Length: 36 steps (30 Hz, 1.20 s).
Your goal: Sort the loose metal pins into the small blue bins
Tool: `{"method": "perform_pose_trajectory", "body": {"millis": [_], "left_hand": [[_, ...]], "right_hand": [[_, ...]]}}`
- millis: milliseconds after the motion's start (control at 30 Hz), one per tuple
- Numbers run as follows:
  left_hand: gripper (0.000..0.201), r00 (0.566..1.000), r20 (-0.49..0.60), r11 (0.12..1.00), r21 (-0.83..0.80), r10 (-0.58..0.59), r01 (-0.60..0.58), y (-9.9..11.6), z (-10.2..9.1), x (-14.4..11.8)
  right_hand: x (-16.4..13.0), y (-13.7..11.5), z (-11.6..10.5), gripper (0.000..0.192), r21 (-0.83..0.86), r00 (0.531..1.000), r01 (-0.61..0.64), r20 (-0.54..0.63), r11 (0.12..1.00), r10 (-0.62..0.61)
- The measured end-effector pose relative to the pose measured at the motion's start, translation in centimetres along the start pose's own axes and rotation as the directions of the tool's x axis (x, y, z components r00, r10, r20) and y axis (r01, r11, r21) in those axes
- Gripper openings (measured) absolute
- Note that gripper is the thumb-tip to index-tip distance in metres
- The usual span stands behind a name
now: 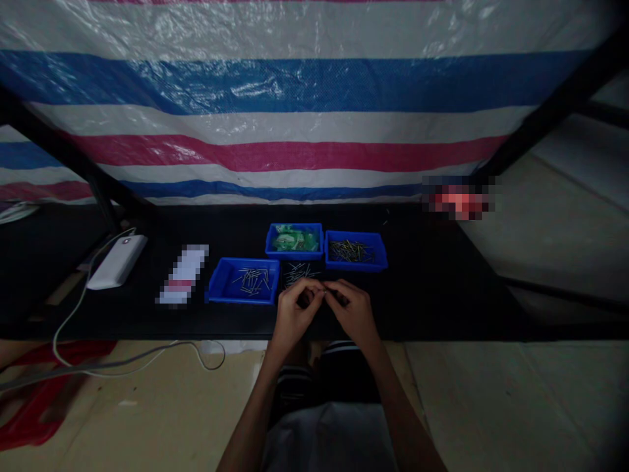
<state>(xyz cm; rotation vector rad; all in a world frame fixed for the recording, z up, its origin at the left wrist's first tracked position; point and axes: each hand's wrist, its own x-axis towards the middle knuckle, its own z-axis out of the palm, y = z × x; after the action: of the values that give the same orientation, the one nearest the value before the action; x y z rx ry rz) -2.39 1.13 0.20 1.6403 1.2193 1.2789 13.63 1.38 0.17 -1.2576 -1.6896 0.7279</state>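
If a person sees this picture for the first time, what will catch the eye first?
First, the large blue, pink and white striped plastic tarp filling the back. Below it, three bright blue plastic trays stand out on the dark black table. Just in front, the left hand and right hand meet over scattered thin metal pins.

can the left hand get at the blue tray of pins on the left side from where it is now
Probably yes. The left hand sits just right of that blue tray, which is open-topped, and nothing lies between them. The hand is pinched together with the right hand, so it may be busy.
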Motion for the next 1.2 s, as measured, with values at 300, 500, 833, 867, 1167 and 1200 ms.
{"method": "perform_pose_trajectory", "body": {"millis": [300,500,833,867,1167,1200], "left_hand": [[0.004,1.0,-0.006,1.0,-0.009,-0.012,0.012,0.4,0.0,0.0],[0.005,1.0,-0.03,1.0,0.0,-0.006,0.006,0.3,0.0,0.0],[0.009,0.997,-0.072,0.999,-0.041,-0.027,0.024,0.4,0.1,0.0],[0.011,0.996,-0.079,0.998,-0.047,-0.035,0.031,0.4,0.1,0.0],[0.018,0.999,-0.019,0.999,0.009,-0.041,0.041,0.4,0.1,-0.1],[0.019,0.999,-0.019,0.999,0.017,-0.042,0.043,0.4,0.0,-0.1]], "right_hand": [[0.0,0.1,0.0,0.018,0.0,1.0,0.006,-0.008,1.0,-0.006],[-0.1,0.1,0.0,0.018,0.024,1.0,0.012,-0.019,1.0,-0.012],[-0.3,-0.6,-0.2,0.011,0.063,0.995,0.0,-0.104,0.998,0.007],[-0.2,-0.7,-0.3,0.012,0.046,0.99,0.007,-0.14,0.999,0.0],[4.0,-0.2,-2.7,0.023,-0.202,0.88,-0.098,-0.474,0.974,-0.01],[3.9,0.1,-2.8,0.024,-0.216,0.886,-0.095,-0.463,0.972,-0.016]]}}
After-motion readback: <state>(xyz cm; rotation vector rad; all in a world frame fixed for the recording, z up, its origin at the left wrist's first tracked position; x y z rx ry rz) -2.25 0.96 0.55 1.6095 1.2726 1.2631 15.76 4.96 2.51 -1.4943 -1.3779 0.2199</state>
